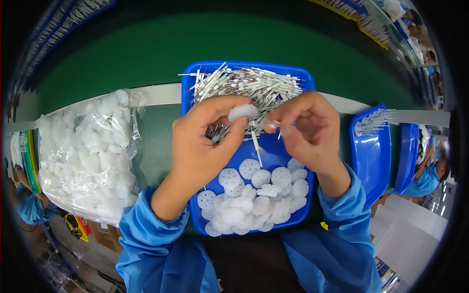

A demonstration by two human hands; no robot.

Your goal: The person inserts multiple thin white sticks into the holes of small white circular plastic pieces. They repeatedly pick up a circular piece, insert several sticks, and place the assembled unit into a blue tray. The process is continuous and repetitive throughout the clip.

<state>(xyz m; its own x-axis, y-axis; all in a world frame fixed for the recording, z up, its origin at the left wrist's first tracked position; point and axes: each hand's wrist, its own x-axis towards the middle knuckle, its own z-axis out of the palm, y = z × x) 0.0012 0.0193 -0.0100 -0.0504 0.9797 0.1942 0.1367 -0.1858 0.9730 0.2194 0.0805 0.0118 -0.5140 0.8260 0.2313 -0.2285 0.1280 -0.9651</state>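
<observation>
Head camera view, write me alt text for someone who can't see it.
A left hand pinches a white ridged plastic disc while the right hand holds a thin white pin beside it, over a blue plastic tray of loose pins and discs. A clear bag of white discs lies at left.

The left hand and right hand are covering part of the rod pile. The right fingertips are concealing whatever they pinch. The neighbouring blue tray is holding pieces too small to identify.
</observation>
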